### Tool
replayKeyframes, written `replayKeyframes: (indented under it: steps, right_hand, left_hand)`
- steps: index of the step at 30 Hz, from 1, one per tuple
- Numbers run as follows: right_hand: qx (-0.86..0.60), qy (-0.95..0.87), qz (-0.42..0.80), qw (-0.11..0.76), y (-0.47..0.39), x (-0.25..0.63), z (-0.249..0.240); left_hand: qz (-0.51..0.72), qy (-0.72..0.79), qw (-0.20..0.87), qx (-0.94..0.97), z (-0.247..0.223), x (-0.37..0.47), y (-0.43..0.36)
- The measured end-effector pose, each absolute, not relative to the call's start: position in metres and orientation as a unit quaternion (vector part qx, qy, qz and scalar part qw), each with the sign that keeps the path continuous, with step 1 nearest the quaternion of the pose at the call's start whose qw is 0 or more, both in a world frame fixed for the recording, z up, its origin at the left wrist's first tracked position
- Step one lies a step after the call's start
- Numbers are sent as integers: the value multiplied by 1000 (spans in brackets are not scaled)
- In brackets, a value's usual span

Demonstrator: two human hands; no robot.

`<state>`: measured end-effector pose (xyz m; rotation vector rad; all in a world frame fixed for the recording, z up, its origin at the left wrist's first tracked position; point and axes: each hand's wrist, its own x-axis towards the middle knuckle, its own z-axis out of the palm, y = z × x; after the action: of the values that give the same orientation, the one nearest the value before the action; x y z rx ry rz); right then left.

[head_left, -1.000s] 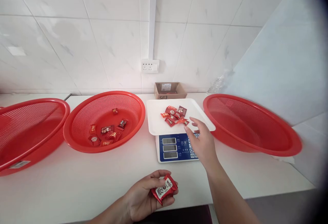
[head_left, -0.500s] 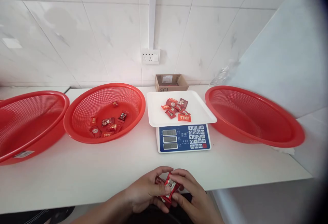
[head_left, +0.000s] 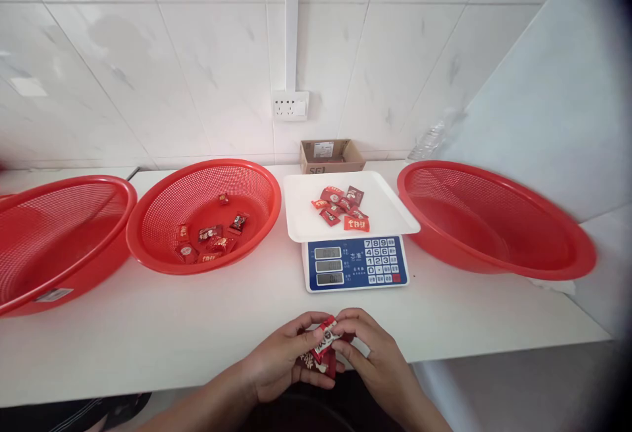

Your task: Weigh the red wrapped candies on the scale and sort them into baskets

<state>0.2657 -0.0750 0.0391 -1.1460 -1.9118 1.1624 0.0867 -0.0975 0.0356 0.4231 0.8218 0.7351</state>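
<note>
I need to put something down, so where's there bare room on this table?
Bare table shows in front of the middle basket, left of the scale; also in front of the right basket, right of the scale. Crowded: the tray, its middle under candies; and behind the scale, where the box sits close.

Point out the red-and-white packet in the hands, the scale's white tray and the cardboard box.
Red-and-white packet (head_left: 324, 340), head view: its pale label.
White tray (head_left: 386, 203), head view: bare right part.
Cardboard box (head_left: 340, 168), head view: front wall.
</note>
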Motion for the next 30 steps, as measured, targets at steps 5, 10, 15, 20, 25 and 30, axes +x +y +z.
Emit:
replayKeyframes:
  steps: [5,10,15,20,25,30]
  right_hand:
    - [-468,-716,369,364,-51,270,48]
    - [-545,-650,246,469,12,278,65]
    - [-578,-639,176,475,80,271,81]
    - [-591,-707,159,353,86,269,77]
    - [-609,-728,150,278,76,276,73]
    - [-597,-749,153,243,86,278,77]
  left_hand:
    - [362,387,822,208,41,81,-91]
    - [364,395,823,186,39,77,-87]
    - [352,383,835,182,34,74,-90]
    - [358,392,828,181,34,68,-92]
    - [352,387,833,179,34,65,-90]
    - [346,374,839,193,36,68,-89]
